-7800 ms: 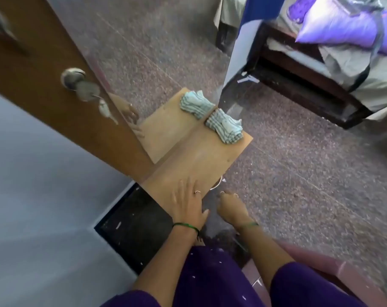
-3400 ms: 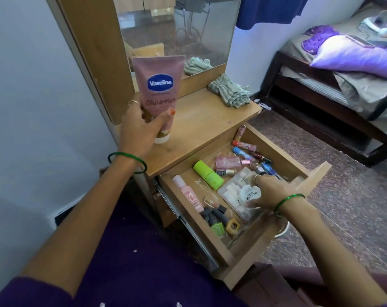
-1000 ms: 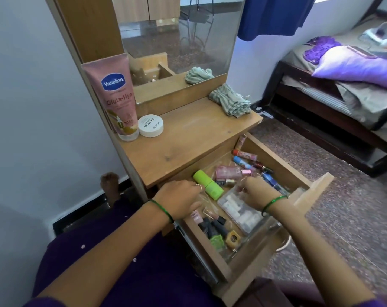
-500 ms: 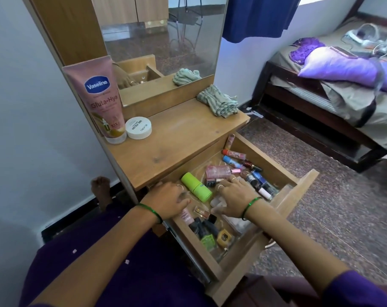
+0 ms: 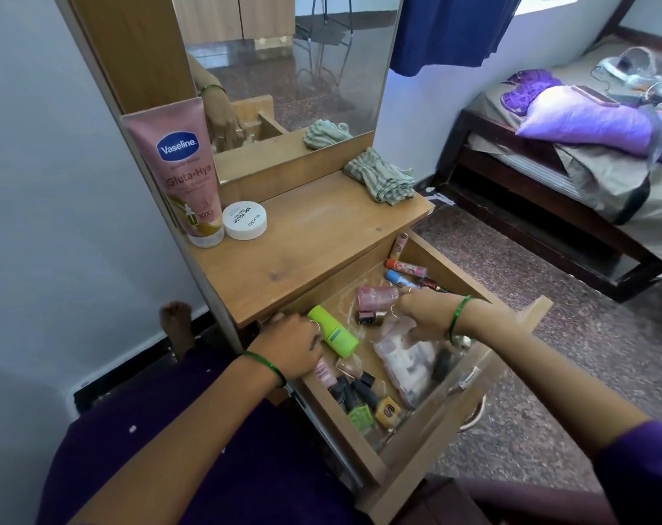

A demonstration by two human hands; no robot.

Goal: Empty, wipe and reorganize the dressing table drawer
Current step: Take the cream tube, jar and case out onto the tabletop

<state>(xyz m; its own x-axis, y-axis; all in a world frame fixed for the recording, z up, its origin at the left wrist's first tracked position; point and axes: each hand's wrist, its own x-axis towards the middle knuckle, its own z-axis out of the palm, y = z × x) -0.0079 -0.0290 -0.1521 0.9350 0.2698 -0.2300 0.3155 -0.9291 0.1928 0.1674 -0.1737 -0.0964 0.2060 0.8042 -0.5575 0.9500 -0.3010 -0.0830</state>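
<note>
Drawer (image 5: 428, 454) standing pulled out below the table (image 5: 314, 244), cosmetics lying inside. Left hand (image 5: 293, 346) curling around a green bottle (image 5: 333, 331); right hand (image 5: 422, 316) pinching a clear plastic bag (image 5: 405, 359).

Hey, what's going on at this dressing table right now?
A person is emptying the open drawer. The left hand grips a green bottle; the right hand pinches a clear bag. A Vaseline tube and white jar already stand on the tabletop, near a cloth.
</note>
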